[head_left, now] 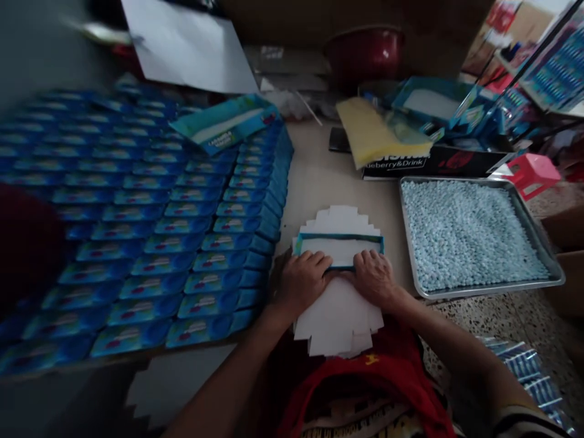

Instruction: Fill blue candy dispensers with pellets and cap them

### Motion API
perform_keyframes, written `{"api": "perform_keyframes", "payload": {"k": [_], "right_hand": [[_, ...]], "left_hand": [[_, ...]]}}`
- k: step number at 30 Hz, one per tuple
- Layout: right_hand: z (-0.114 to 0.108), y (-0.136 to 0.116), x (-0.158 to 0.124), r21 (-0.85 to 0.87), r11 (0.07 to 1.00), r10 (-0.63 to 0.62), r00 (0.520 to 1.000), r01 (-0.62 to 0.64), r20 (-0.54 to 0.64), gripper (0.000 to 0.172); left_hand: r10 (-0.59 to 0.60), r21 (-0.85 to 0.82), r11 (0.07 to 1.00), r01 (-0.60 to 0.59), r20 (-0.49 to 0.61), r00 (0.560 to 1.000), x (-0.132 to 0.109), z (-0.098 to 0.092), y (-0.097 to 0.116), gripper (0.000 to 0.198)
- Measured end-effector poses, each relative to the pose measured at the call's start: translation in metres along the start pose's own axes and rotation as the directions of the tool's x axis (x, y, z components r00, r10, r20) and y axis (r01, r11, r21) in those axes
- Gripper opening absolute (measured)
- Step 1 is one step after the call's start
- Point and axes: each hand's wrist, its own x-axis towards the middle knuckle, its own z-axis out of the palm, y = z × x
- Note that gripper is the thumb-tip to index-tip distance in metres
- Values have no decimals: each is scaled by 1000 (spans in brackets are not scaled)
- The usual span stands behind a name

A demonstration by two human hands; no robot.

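Observation:
A shallow cardboard box tray (343, 244), blue-walled and white inside, lies on a stack of flat white die-cut card blanks (337, 304). My left hand (305, 275) grips its near left side, fingers curled over the wall. At the near right side, my right hand (373, 275) holds the same wall in a similar way, with the thumbs below hidden in part. The tray's far wall stands upright, and its inside shows only white card.
Rows of blue printed packets (137, 231) fill the left, with a folded blue tray (228, 121) on top. On the right sits a metal tray (490, 294) of pale blue pellets. Behind it are a yellow sheet (383, 134), a black box (410, 165) and a red bowl (365, 55).

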Motion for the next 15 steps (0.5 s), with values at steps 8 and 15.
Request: {"api": "perform_keyframes", "payload": {"k": [8,15], "right_hand": [[-27,27,-23,12,966,-260,965,260,-30,15],[-191,95,35,-248,968,-92,846,-48,-525,33]], "left_hand": [[55,-16,998,-64,-341,939,-3,-10,-9,20],[-253,-264,960,89,-695,673,18,-26,-10,54]]}}
